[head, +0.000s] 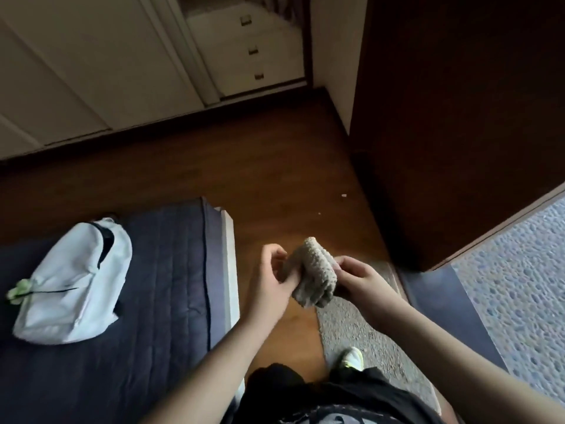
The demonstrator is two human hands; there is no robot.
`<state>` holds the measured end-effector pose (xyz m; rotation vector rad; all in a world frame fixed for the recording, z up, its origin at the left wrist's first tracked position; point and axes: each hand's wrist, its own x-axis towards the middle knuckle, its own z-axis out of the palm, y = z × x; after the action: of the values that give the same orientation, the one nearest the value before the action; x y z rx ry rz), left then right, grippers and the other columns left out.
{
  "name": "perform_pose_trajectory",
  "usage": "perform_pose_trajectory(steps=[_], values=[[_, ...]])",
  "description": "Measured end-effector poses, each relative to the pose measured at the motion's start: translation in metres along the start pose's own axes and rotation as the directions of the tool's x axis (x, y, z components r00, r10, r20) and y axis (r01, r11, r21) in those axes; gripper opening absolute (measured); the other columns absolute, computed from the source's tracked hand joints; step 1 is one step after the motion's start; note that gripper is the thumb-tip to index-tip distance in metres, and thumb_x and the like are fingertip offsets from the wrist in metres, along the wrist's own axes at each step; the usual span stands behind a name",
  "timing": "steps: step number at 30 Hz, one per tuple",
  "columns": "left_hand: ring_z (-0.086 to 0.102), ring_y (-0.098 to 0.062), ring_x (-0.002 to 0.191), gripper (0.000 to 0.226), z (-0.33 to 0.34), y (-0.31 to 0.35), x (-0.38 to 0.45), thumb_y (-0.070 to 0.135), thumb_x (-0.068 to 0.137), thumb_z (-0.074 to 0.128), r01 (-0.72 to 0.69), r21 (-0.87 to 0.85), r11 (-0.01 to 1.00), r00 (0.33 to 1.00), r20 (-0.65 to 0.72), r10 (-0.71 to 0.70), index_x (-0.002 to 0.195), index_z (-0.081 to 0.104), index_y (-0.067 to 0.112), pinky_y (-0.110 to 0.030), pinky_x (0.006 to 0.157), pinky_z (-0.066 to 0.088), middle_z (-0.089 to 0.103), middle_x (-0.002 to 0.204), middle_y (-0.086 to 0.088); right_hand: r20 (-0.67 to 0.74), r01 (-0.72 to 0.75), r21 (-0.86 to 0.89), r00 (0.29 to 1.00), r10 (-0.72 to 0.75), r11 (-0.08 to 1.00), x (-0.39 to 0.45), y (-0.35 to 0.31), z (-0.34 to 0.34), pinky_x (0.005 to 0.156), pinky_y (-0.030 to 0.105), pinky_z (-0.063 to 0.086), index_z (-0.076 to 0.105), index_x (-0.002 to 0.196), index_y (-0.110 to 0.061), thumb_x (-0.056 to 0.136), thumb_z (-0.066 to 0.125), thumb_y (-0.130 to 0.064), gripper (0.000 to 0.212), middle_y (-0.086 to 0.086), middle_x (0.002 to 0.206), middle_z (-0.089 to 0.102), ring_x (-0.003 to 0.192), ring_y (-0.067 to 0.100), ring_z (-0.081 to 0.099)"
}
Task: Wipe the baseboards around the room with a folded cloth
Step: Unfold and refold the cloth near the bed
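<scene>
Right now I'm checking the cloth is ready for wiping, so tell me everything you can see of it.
The cloth is beige-grey with a nubby, towel-like look, folded into a thick wad. It is held in the air above the wooden floor, touching no surface. The left hand pinches its left side; the right hand grips its right side.

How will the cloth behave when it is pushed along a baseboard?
The cloth is probably soft and floppy: it bunches between the left hand and right hand. Its nubby surface likely grips rather than slips. It seems light.
</scene>
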<state>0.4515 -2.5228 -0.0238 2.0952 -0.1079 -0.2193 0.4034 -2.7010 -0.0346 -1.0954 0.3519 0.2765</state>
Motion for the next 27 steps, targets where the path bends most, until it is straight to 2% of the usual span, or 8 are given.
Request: perform_pose_trajectory(steps=[3,9,12,15,17,19,22,27], values=[[0.058,-0.005,0.098,0.008,-0.004,0.006,0.012,0.020,0.097,0.060,-0.137,0.130,0.982,0.986,-0.081,0.148,0.104,0.059,0.021,-0.016,0.084,0.046,0.056,0.109,0.005,0.041,0.042,-0.016,0.998,-0.041,0.999,0.026,-0.010,0.012,0.067,0.026,0.054,0.063,0.091,-0.003,0.085,0.064,-0.032,0.029,0.005,0.076,0.067,0.072,0.016,0.064],[0.061,0.006,0.100,0.049,-0.037,0.007,0.044,0.077,0.082,0.045,-0.096,-0.167,0.981,0.994,0.037,0.104,0.115,0.049,0.042,-0.012,0.077,0.050,0.064,0.109,0.018,0.148,0.107,-0.212,0.986,-0.077,0.971,0.085,-0.034,0.042,0.074,0.029,0.052,0.068,0.100,-0.009,0.091,0.067,-0.030,0.022,0.005,0.089,0.069,0.083,0.018,0.065],[0.061,0.011,0.101,0.038,-0.053,-0.005,0.076,0.062,0.084,0.058,-0.072,-0.263,0.962,0.997,-0.018,0.070,0.116,0.053,0.042,-0.004,0.075,0.046,0.063,0.109,0.032,0.182,0.101,-0.263,0.982,-0.053,0.960,0.126,-0.044,0.062,0.068,0.027,0.052,0.068,0.100,-0.012,0.092,0.068,-0.027,0.017,0.001,0.085,0.069,0.079,0.016,0.065],[0.063,0.006,0.098,0.044,-0.075,-0.030,0.118,0.074,0.075,0.056,0.114,-0.308,0.944,0.989,-0.054,-0.137,0.109,0.061,0.046,-0.012,0.083,0.048,0.068,0.099,0.025,0.167,0.120,-0.352,0.984,-0.064,0.928,0.173,-0.050,0.086,0.067,0.027,0.049,0.068,0.095,-0.013,0.094,0.065,-0.023,0.010,-0.002,0.080,0.067,0.077,0.012,0.062],[0.060,-0.006,0.112,0.057,-0.094,-0.048,0.151,0.072,0.075,0.059,0.290,-0.492,0.821,0.934,-0.040,-0.354,0.119,0.061,0.037,-0.030,0.096,0.050,0.065,0.118,0.016,0.112,0.096,-0.358,0.992,-0.059,0.929,0.206,-0.057,0.103,0.068,0.032,0.047,0.069,0.087,-0.020,0.088,0.063,-0.026,0.008,-0.002,0.079,0.065,0.078,0.015,0.059],[0.060,-0.019,0.119,0.052,-0.117,-0.061,0.185,0.048,0.087,0.065,0.348,-0.701,0.622,0.891,0.039,-0.453,0.130,0.058,0.019,-0.034,0.088,0.055,0.057,0.137,-0.003,0.015,0.031,-0.291,0.999,-0.028,0.956,0.238,-0.069,0.120,0.065,0.033,0.051,0.070,0.084,-0.024,0.082,0.062,-0.029,0.010,0.001,0.080,0.067,0.078,0.019,0.063],[0.065,-0.034,0.112,0.056,-0.153,-0.070,0.220,0.037,0.083,0.069,0.358,-0.799,0.484,0.884,0.122,-0.452,0.129,0.056,0.007,-0.038,0.075,0.059,0.053,0.138,-0.017,-0.161,-0.026,-0.226,0.987,-0.011,0.974,0.279,-0.084,0.136,0.065,0.037,0.059,0.073,0.094,-0.025,0.087,0.065,-0.023,0.011,0.006,0.089,0.071,0.082,0.024,0.070],[0.063,-0.040,0.111,0.055,-0.186,-0.071,0.271,0.032,0.077,0.077,0.365,-0.777,0.513,0.896,0.142,-0.421,0.117,0.060,-0.001,-0.037,0.068,0.060,0.058,0.127,-0.021,-0.160,0.093,-0.330,0.975,-0.153,0.940,0.325,-0.109,0.149,0.075,0.042,0.059,0.073,0.092,-0.032,0.085,0.065,-0.039,0.013,-0.001,0.089,0.075,0.088,0.022,0.070]])
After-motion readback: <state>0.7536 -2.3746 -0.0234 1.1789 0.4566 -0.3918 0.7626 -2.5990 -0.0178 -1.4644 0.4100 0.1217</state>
